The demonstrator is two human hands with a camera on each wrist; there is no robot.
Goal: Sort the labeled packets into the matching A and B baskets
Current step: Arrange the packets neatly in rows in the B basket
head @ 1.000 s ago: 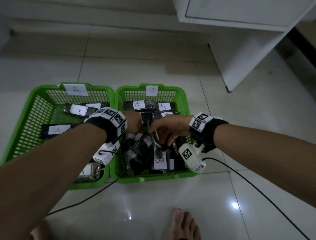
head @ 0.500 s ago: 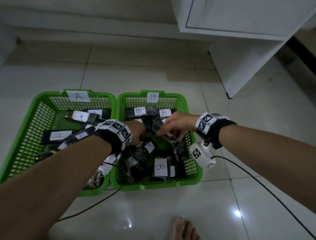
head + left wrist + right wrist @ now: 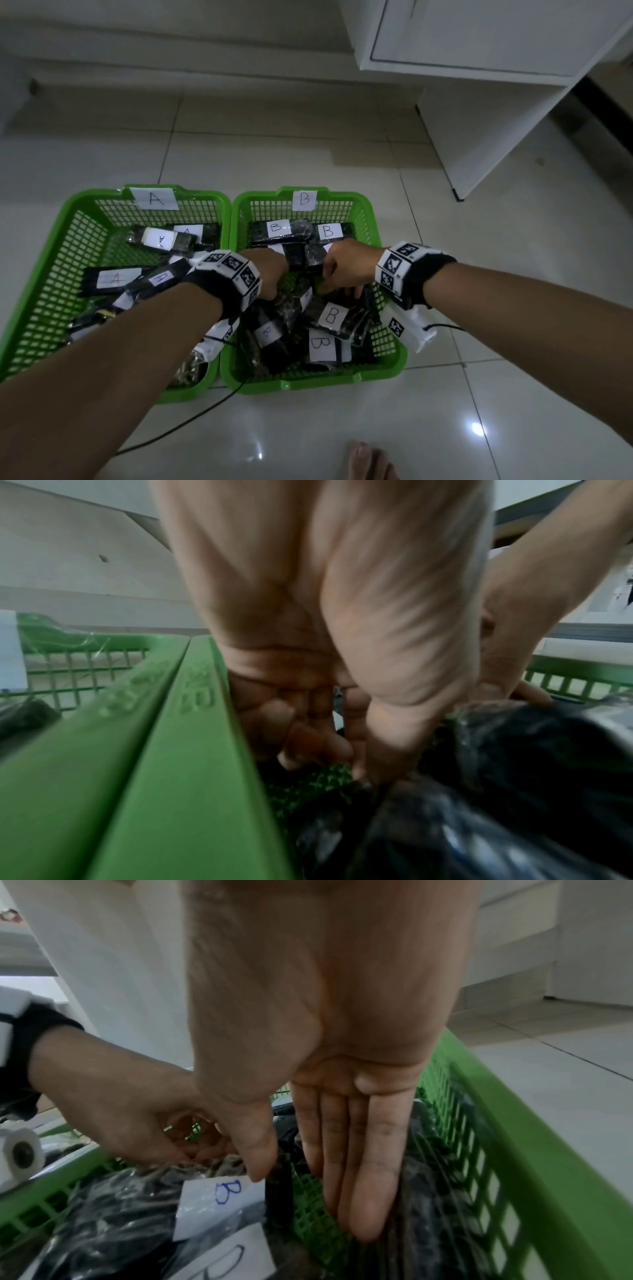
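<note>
Over B basket (image 3: 383,368): I've both hands inside, rummaging.
Left hand (image 3: 267,274): curled, grasp unclear.
Right hand (image 3: 342,1085): fingers straight, released.
Packets (image 3: 330,315): heaped at 6 o'clock.
Next: probably hunt a stray A label.

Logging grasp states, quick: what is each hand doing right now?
Left hand: fingers curled down among black plastic packets; grip cannot be told.
Right hand: open, fingers straight.
</note>
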